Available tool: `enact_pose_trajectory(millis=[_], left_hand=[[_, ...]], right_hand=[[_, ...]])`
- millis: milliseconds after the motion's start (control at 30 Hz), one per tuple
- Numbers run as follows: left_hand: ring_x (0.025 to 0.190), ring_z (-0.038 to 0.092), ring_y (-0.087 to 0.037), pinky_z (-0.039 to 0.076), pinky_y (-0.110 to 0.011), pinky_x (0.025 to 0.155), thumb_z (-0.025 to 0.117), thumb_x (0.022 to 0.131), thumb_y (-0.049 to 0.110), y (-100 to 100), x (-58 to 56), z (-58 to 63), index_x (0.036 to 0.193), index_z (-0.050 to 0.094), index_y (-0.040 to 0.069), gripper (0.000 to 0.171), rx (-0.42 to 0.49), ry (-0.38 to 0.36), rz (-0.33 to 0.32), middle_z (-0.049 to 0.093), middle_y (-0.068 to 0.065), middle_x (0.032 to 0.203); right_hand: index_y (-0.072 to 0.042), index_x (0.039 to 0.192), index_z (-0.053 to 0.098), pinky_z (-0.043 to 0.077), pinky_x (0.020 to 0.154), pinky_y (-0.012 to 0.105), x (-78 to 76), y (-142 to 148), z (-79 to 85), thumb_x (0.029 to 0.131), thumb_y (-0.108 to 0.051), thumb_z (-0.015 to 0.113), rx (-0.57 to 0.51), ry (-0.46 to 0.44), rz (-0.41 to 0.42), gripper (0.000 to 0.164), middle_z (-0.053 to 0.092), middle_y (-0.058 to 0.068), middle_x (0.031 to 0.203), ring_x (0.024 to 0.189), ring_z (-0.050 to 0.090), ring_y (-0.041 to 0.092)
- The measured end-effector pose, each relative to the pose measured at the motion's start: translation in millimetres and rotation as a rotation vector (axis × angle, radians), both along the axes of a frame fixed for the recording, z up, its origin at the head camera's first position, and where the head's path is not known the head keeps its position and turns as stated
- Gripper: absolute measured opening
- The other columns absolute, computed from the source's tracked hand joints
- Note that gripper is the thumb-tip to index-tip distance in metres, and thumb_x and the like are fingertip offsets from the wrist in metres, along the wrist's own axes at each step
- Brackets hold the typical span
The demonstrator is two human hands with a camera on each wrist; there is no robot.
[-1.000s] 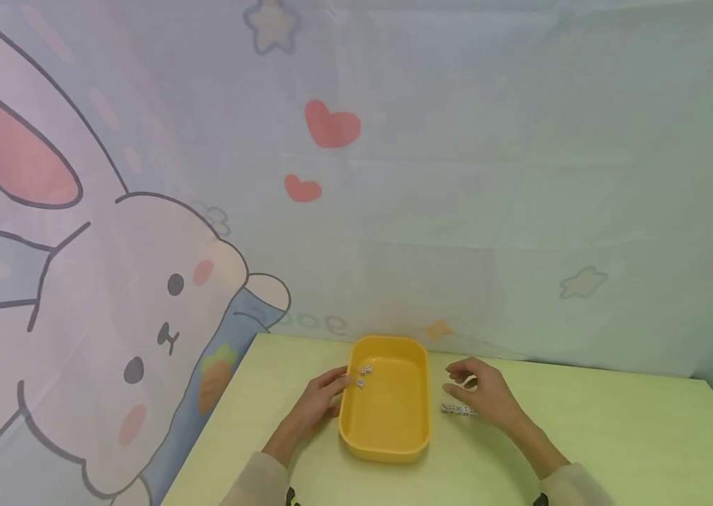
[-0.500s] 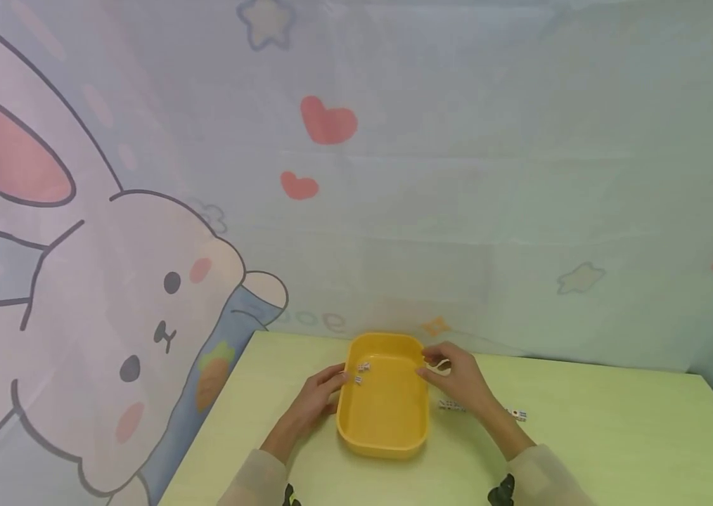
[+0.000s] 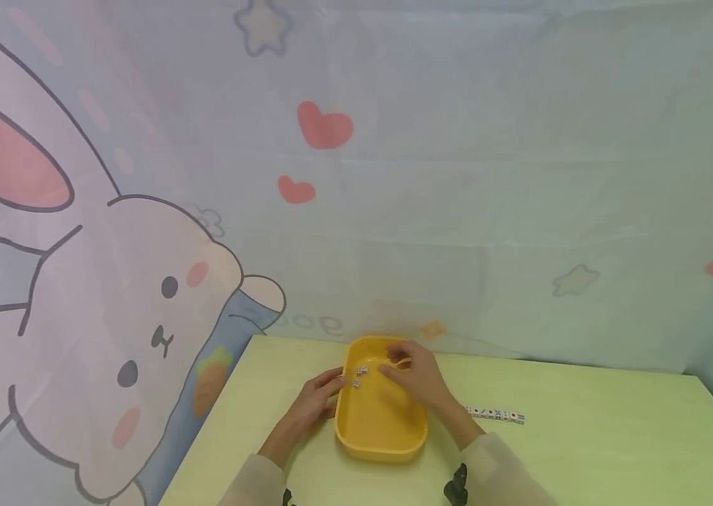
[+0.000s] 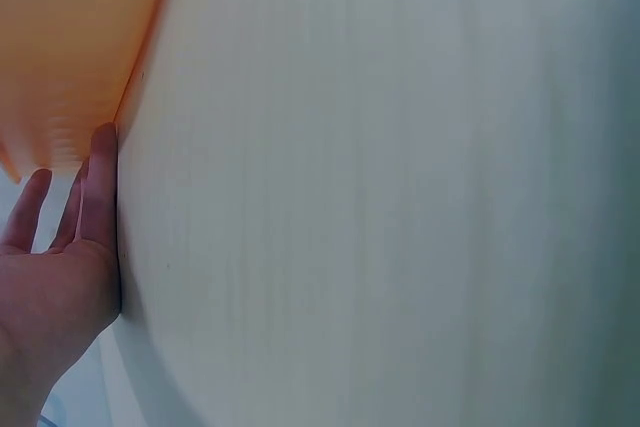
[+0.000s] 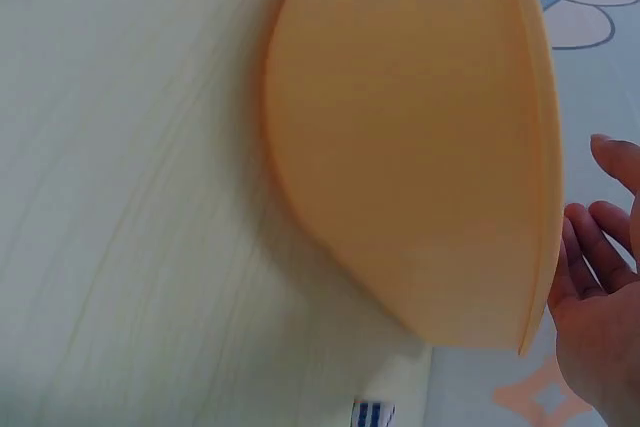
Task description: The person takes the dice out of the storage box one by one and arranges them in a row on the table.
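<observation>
A yellow rectangular tray [image 3: 382, 429] sits on the table in the head view. Small white dice [image 3: 363, 370] lie inside it, near its left wall. My left hand [image 3: 313, 402] rests against the tray's left side, its fingers extended; the left wrist view shows fingers [image 4: 103, 182] touching the tray wall. Above the tray's right half hovers my right hand [image 3: 421, 378], thumb apart from the fingers, and nothing shows between them. A straight row of dice [image 3: 498, 414] with black and red marks lies right of the tray, its left end hidden behind my right forearm.
The pale yellow-green table [image 3: 597, 436] stretches to the right of the row. Behind it hangs a printed cloth [image 3: 458, 211] with a rabbit, hearts and stars. The right wrist view catches one die [image 5: 373, 413] at its bottom edge.
My right hand has moved left, from over the row's left end, past the tray's right rim, to above the tray. More of the row now shows. The left hand stays at the tray.
</observation>
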State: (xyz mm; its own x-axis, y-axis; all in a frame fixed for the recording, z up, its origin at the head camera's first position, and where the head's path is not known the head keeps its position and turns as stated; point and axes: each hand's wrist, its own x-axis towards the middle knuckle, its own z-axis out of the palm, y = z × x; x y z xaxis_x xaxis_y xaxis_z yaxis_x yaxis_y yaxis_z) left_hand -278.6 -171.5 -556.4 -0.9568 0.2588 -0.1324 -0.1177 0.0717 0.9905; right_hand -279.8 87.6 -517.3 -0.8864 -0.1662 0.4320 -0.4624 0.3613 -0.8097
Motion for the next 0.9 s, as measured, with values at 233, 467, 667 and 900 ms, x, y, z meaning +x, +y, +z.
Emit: enact_pose_trajectory(millis=[233,467,667,900], left_hand=[[0.138,0.056,-0.038,0.062,-0.039,0.092,0.058,0.110,0.036,0.0,-2.7,2.0,0.158,0.047,0.002,0.060,0.012,0.008,-0.013,0.052,-0.024,0.156],[0.136,0.057,-0.036,0.062,-0.038,0.091,0.058,0.111,0.035,-0.7,-5.8,3.1,0.158,0.047,0.002,0.059,0.013,0.007,-0.014,0.053,-0.024,0.155],[0.134,0.059,-0.036,0.062,-0.038,0.091,0.058,0.111,0.035,1.0,-5.2,1.7,0.159,0.046,0.001,0.060,0.023,0.008,-0.022,0.053,-0.024,0.154],[0.135,0.058,-0.038,0.062,-0.038,0.091,0.058,0.110,0.035,0.2,-7.9,0.3,0.158,0.046,0.001,0.060,0.029,0.023,-0.008,0.053,-0.025,0.154]], right_hand=[[0.008,0.124,0.069,0.061,0.092,0.052,-6.6,-28.1,2.0,0.094,-0.016,0.083,-0.103,0.022,-0.035,0.042,0.071,0.022,0.117,0.108,0.068,0.037],[0.007,0.125,0.070,0.060,0.092,0.052,-14.2,-48.6,-7.4,0.093,-0.010,0.082,-0.107,0.020,-0.086,0.038,0.071,0.020,0.118,0.109,0.067,0.037],[0.007,0.122,0.071,0.061,0.090,0.049,-18.0,-52.8,-22.0,0.092,-0.007,0.081,0.016,0.035,-0.097,0.035,0.071,0.019,0.114,0.106,0.067,0.036],[0.007,0.116,0.072,0.058,0.089,0.050,-18.8,-57.9,-28.5,0.093,-0.009,0.079,0.153,0.066,-0.095,0.029,0.069,0.016,0.108,0.100,0.066,0.034]])
